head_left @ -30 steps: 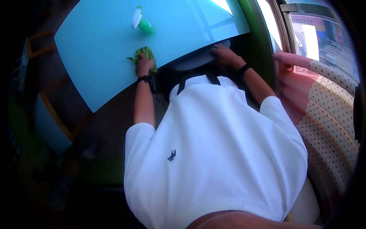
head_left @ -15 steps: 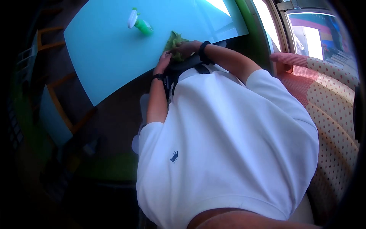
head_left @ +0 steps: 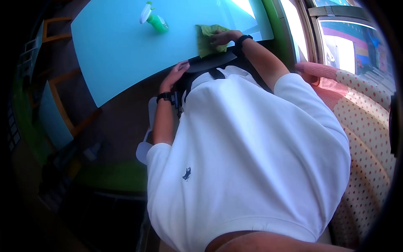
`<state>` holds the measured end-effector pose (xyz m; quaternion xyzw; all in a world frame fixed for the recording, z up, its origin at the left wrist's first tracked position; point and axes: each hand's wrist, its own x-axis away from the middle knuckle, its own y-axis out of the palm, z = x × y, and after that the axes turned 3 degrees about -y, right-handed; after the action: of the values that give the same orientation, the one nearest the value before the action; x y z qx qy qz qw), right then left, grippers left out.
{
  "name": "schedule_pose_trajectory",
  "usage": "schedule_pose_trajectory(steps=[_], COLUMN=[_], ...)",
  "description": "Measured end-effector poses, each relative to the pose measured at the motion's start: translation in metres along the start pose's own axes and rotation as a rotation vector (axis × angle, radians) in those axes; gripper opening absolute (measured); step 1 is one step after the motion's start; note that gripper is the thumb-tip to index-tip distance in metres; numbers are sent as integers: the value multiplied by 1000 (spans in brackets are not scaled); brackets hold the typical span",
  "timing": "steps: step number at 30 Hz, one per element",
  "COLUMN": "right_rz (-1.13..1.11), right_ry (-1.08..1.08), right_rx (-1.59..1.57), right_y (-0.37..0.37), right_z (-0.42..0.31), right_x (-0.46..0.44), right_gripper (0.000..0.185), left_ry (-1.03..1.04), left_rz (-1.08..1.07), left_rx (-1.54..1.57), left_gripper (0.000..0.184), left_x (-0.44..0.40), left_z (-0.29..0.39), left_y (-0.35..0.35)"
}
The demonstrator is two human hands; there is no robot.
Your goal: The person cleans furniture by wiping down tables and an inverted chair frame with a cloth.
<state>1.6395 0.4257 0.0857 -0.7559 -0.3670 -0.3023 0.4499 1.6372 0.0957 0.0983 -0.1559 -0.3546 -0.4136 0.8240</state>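
A green cloth (head_left: 205,41) lies partly spread on the near edge of the pale blue table (head_left: 121,54). My right hand (head_left: 221,38) is on top of it, fingers bent and holding it. Further left, my left hand (head_left: 177,72) is at the table's near edge, fingers stretched out and nothing in them. A spray bottle (head_left: 158,24) with green liquid and a white spray head stands on the table beyond both hands.
A dark grey rounded surface (head_left: 210,63) shows below the table edge. Wooden-framed furniture (head_left: 63,107) is at the left. On the right are a window (head_left: 357,46) and a dotted, padded seat (head_left: 365,122).
The cloth passed from my left hand toward my right hand, which now has it further right and more spread. My left hand has let go and moved away from it.
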Motion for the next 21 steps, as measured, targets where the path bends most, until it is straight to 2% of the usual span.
schedule_pose_trajectory(steps=[2,3,4,6,7,9,11,13,14,15,17,18,19,21], right_rz=[63,274,407,608,707,707,702,681,651,620,631,576,579,494], right_ry=[-31,112,74,275,335,342,355,375,308,243,-3,-119,-111,-334], right_rx=[34,-18,49,-47,-89,-98,-105,-106,-101,-98,-117,-98,-98,-31], right_y=[1,19,22,33,43,51,64,67,65,62,60,63,68,70], right_z=[43,73,99,119,133,128,117,91,79,68,47,46,51,56], right_x=[10,0,6,36,39,50,58,47,45,44,46,37,36,38], right_gripper=[60,59,56,53,52,52,52,54,54,55,52,48,48,46], left_ry=[-41,-88,-86,8,19,-13,43,-48,-26,-20,29,34,16,2], left_rz=[-61,-122,-124,-195,-195,-207,-222,-175,-158,-167,-144,-153,-151,-146], left_rx=[32,68,67,-218,-227,-287,-305,-471,-485,-493,-313,-317,-283,-248], left_gripper=[66,68,68,74,74,73,73,75,85,85,87,87,87,88], left_x=[3,4,-4,-30,-34,-38,-39,-34,-33,-37,-47,-47,-47,-49], left_z=[25,29,22,-4,-5,-7,-4,4,4,-2,-17,-18,-19,-23], left_y=[14,18,21,23,22,21,20,22,22,22,19,18,16,9])
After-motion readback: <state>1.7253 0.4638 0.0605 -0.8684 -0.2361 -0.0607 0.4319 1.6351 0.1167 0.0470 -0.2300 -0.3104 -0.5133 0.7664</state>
